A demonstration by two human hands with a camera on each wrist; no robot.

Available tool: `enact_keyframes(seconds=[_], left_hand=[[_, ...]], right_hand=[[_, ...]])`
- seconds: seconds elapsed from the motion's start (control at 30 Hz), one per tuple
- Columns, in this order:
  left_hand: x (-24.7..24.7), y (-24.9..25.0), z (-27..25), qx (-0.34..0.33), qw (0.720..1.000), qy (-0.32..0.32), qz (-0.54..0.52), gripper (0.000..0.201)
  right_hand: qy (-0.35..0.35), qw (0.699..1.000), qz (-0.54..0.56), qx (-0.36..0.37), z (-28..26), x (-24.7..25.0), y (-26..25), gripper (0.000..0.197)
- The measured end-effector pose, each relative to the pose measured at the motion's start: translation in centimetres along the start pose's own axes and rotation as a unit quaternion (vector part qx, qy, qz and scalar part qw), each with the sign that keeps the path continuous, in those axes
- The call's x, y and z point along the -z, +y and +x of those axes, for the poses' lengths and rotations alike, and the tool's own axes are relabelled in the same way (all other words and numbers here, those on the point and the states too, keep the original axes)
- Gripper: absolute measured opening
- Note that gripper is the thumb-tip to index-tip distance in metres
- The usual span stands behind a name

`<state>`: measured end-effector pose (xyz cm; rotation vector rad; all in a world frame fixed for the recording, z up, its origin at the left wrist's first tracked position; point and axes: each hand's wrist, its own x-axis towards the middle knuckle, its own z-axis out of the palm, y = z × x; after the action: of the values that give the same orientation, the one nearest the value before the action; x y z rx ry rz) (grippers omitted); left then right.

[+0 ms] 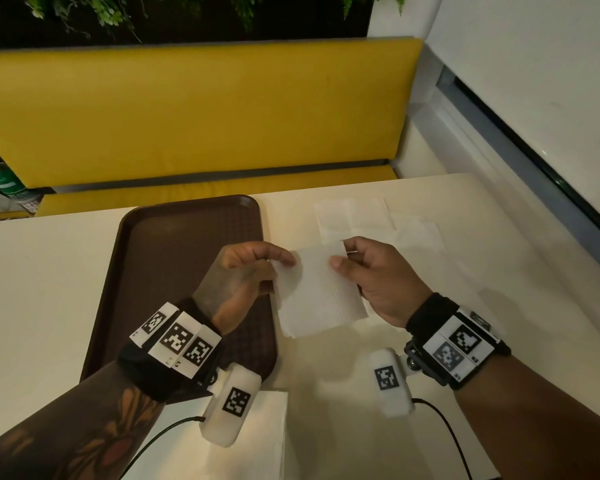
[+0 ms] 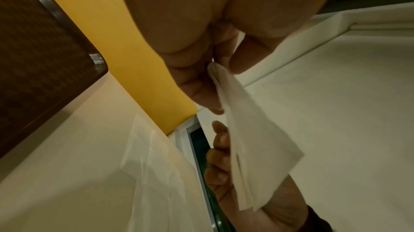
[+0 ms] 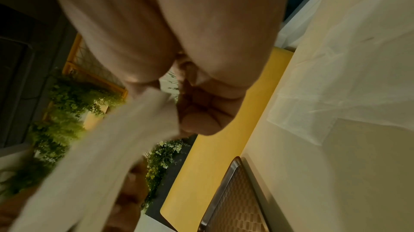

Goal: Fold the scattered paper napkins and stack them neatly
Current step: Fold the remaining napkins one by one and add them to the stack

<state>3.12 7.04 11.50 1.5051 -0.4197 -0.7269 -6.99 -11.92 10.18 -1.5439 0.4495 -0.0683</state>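
Note:
A white paper napkin hangs above the table between both hands. My left hand pinches its upper left corner between thumb and fingers. My right hand pinches the upper right corner. In the left wrist view the napkin drops from the pinch as doubled layers, with the right hand's fingers behind it. The right wrist view shows the napkin blurred beneath curled fingers. Unfolded napkins lie flat on the table beyond the hands. Another napkin lies near the front edge.
A brown plastic tray sits on the cream table, left of the held napkin and partly under my left wrist. A yellow bench runs behind the table. A wall and window ledge close off the right side.

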Motion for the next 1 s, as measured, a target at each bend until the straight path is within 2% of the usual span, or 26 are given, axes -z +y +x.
enact_keyframes(seconds=[0.07,0.17,0.3,0.4,0.53,0.63,0.77,0.87,1.0], left_hand=[[-0.1,0.0,0.0,-0.007,1.000,0.009,0.025,0.008],[0.4,-0.4,0.4,-0.004,0.996,0.010,0.089,0.032],[2.0,-0.9,-0.1,0.013,0.982,-0.003,0.186,0.028],[3.5,-1.4,-1.2,0.068,0.952,-0.043,0.295,0.022],[5.6,-4.3,-3.7,0.182,0.914,-0.133,0.338,0.016],[6.1,-6.5,-5.4,0.214,0.868,-0.159,0.418,0.016],[5.9,-8.9,-6.7,0.237,0.840,-0.163,0.460,0.015],[5.3,-9.9,-6.9,0.248,0.829,-0.142,0.480,0.019],[4.3,-10.3,-6.8,0.231,0.788,-0.134,0.555,0.025]], right_hand=[[0.006,1.000,-0.024,0.018,0.0,-0.2,0.3,0.015],[-0.014,0.999,-0.043,0.019,-0.2,-0.4,0.3,0.019],[-0.104,0.990,-0.096,-0.014,-0.5,-1.2,0.4,0.014],[-0.164,0.971,-0.163,-0.059,-1.2,-2.7,1.6,0.009],[-0.248,0.932,-0.237,-0.118,-2.4,-5.9,4.3,0.015],[-0.286,0.901,-0.299,-0.132,-3.0,-8.2,6.7,0.018],[-0.275,0.871,-0.394,-0.103,-3.5,-10.3,8.9,0.022],[-0.254,0.874,-0.401,-0.109,-3.7,-10.9,9.8,0.023],[-0.222,0.869,-0.426,-0.115,-4.0,-11.0,10.2,0.022]])
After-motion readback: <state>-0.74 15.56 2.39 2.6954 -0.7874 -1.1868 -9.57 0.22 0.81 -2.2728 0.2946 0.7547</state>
